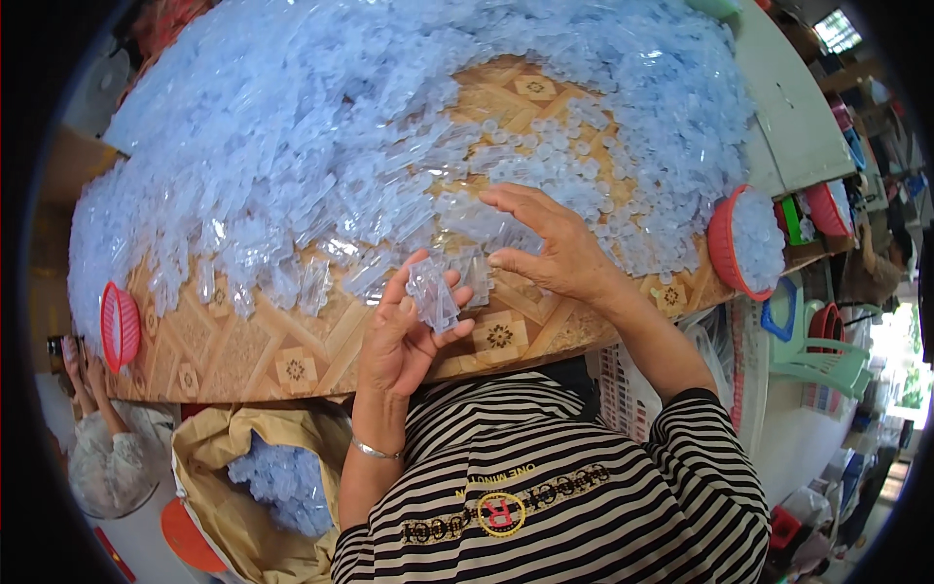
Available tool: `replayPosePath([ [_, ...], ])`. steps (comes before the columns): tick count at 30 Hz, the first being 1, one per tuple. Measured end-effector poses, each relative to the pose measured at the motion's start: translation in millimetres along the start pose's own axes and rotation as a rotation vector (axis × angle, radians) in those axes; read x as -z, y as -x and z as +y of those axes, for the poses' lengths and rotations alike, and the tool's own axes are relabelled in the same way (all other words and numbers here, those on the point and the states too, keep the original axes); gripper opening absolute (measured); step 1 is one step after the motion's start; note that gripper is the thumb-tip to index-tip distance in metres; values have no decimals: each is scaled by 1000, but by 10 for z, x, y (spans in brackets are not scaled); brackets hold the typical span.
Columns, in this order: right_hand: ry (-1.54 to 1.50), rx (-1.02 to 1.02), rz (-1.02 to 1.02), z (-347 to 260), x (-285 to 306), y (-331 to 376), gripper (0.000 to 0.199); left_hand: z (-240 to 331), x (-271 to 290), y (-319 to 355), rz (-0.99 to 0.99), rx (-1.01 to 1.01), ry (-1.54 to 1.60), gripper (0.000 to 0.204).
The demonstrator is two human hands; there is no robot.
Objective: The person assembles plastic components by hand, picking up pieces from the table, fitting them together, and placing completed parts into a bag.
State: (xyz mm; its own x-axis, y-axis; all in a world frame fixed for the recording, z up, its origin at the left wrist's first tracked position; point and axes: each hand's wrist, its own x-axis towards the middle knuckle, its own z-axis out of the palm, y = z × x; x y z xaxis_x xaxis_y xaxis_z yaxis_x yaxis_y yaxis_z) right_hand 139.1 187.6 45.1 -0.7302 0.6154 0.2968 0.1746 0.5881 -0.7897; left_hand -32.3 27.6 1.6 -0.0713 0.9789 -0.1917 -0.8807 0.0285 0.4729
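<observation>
Left hand (404,326) is up off the worktop (292,360), fingers curled around a small bunch of clear plastic pieces (433,295), holding them upright between thumb and fingertips. A thin silver bangle (375,451) sits on that wrist. Right hand (545,243) is just beside it, a little higher, palm down, fingers spread and loosely bent over the scattered pieces; I cannot tell whether it is pinching anything underneath.

The worktop has a tan patterned cover with dark flower squares, and nearly all of it is buried under a big heap of clear plastic pieces (389,107), thick at the far side and thinning toward the near edge, where the hands are.

At the right edge stands a red basket (722,248) filled with the same pieces. At the left edge a red basket (119,326) stands on its side. Below the near edge, to the left of the striped shirt (584,487), an open tan sack (209,448) holds more pieces. Another person's hand (78,360) shows at far left.
</observation>
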Motion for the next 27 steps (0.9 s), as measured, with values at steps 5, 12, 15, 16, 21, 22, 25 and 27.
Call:
replayPosePath([
  [5,224,-63,142,402,303,93,34,-100,26,-6,-24,31,-53,67],
  [12,683,-318,284,1460,1015,-390,32,-202,31,-48,9,52,-137,78],
  [15,848,-346,238,1626,992,-573,36,-210,57,-46,22,38,-116,76],
  [16,845,-344,242,1620,984,-634,36,-206,66,-39,33,26,-106,76],
  [21,830,-482,114,1570,1012,-701,40,-199,74,-49,-5,55,-114,70],
  [22,831,-482,116,1585,1006,-664,40,-204,80,-53,-7,56,-114,70],
  [25,753,-320,248,1605,971,-532,42,-212,86,-58,-3,63,-122,70],
  [27,630,-177,323,1552,959,-487,42,-199,72,-63,-12,61,-119,70],
])
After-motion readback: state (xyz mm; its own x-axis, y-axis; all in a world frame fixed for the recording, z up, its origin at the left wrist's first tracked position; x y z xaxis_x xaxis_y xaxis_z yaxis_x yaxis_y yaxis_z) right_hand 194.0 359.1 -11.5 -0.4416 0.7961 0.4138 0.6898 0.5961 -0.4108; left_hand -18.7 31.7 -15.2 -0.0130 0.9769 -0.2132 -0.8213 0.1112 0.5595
